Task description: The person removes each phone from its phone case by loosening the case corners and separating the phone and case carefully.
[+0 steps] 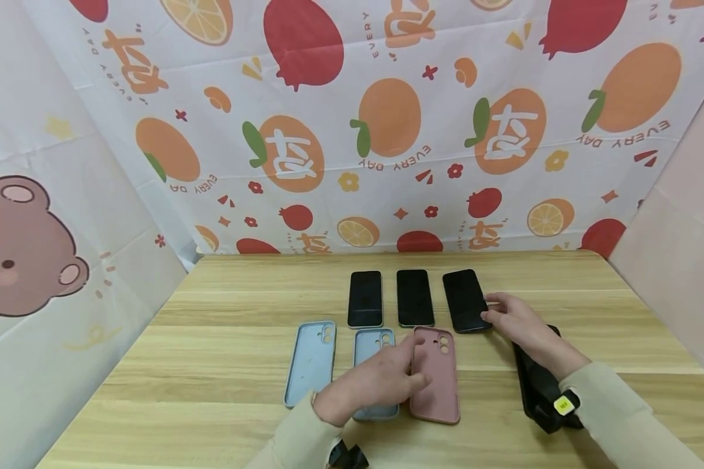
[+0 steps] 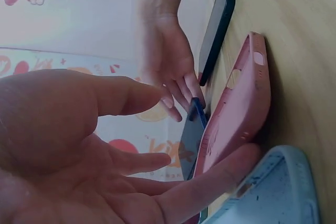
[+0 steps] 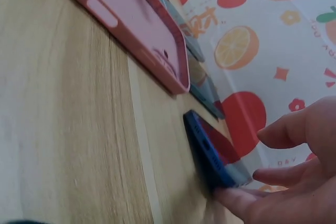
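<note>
A pink phone case (image 1: 436, 384) lies with its hollow side up at the front. My left hand (image 1: 381, 376) hovers over its left edge with loosely extended fingers; in the left wrist view one finger touches the case's side. Part of a blue case (image 1: 377, 413) is hidden beneath that hand. At the back right, a dark phone (image 1: 466, 301) lies slightly turned on the table. My right hand (image 1: 519, 324) touches its right edge with the fingertips, and the thumb (image 3: 283, 132) stands apart from it in the right wrist view.
Two more dark phones (image 1: 365, 298) (image 1: 414, 298) lie in a row to the left. Another blue case (image 1: 311, 363) lies at the front left. A black flat object (image 1: 530, 384) rests under my right forearm. A fruit-print cloth (image 1: 352, 195) hangs behind the wooden table (image 1: 211, 365).
</note>
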Tool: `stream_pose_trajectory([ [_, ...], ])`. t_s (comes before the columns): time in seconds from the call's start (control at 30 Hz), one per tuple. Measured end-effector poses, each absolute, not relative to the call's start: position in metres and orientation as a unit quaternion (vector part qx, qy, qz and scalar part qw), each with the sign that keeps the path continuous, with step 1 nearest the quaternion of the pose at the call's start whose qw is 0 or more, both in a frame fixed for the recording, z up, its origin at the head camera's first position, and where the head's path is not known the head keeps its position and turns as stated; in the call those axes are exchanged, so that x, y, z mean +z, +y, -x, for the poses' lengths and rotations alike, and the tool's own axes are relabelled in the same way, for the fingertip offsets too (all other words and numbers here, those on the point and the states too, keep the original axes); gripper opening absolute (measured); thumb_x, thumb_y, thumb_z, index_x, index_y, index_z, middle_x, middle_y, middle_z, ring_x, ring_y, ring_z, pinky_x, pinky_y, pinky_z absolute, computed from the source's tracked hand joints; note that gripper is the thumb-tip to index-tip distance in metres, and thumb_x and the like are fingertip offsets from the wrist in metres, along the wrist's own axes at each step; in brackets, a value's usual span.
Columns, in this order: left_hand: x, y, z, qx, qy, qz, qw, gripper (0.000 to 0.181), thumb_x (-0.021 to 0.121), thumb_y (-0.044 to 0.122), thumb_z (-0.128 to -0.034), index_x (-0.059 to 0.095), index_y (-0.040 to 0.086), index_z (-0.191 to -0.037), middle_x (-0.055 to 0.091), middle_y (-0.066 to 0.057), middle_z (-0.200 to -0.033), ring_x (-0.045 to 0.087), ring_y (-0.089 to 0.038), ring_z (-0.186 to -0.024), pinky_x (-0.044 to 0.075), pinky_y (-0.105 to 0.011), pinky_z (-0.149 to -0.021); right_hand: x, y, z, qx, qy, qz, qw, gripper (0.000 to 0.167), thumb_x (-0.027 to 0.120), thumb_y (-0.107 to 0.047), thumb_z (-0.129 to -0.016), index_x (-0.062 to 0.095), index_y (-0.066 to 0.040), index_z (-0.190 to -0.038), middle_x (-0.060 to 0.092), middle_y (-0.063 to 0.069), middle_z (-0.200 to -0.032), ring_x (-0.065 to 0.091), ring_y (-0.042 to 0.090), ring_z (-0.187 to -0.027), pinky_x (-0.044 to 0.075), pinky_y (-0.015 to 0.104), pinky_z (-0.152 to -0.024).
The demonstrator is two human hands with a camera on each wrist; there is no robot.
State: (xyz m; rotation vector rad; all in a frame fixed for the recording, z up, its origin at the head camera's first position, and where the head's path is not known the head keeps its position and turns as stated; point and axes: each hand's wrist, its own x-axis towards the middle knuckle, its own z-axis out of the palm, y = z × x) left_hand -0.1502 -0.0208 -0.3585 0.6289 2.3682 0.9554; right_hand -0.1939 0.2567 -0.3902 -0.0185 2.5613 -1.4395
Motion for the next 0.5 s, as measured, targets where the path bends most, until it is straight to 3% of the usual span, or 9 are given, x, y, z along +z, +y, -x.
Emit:
stream_pose_trajectory([
  [0.1,-0.356,-0.02,0.149,0.34,0.875,-0.233,0.255,0.061,0.062,0.024,-0.0963,0.035,0.011,-0.149,0.064,-0.006,-0.101,0.056,-0.013,-0.087,0.047,-0.032,-0.077,-0.388,0.253,0.19,-0.492,0.864,0.007,0.108,0.058,0.048,-0.018,-0.102,0.027,0.007,-0.15,0.038,0.036,-0.147,0.042,0.045,-0.134,0.04,0.058,-0.107],
  [0.23,-0.354,-0.019,0.147,0.323,0.88,-0.235,0.257,0.06,0.062,0.026,-0.0964,0.036,0.013,-0.148,0.064,-0.011,-0.119,0.057,-0.015,-0.095,0.049,-0.034,-0.083,-0.388,0.251,0.186,-0.509,0.853,0.006,0.114,0.059,0.046,-0.018,-0.104,0.022,0.004,-0.153,0.028,0.034,-0.154,0.034,0.047,-0.141,0.032,0.061,-0.113],
  [0.5,-0.352,-0.018,0.145,0.297,0.889,-0.251,0.243,0.058,0.062,0.029,-0.0975,0.036,0.017,-0.148,0.053,-0.011,-0.142,0.054,-0.016,-0.114,0.049,-0.041,-0.101,-0.382,0.256,0.172,-0.515,0.855,0.033,0.056,0.053,0.043,-0.02,-0.105,0.029,0.003,-0.151,0.037,0.028,-0.151,0.041,0.043,-0.138,0.038,0.057,-0.11],
])
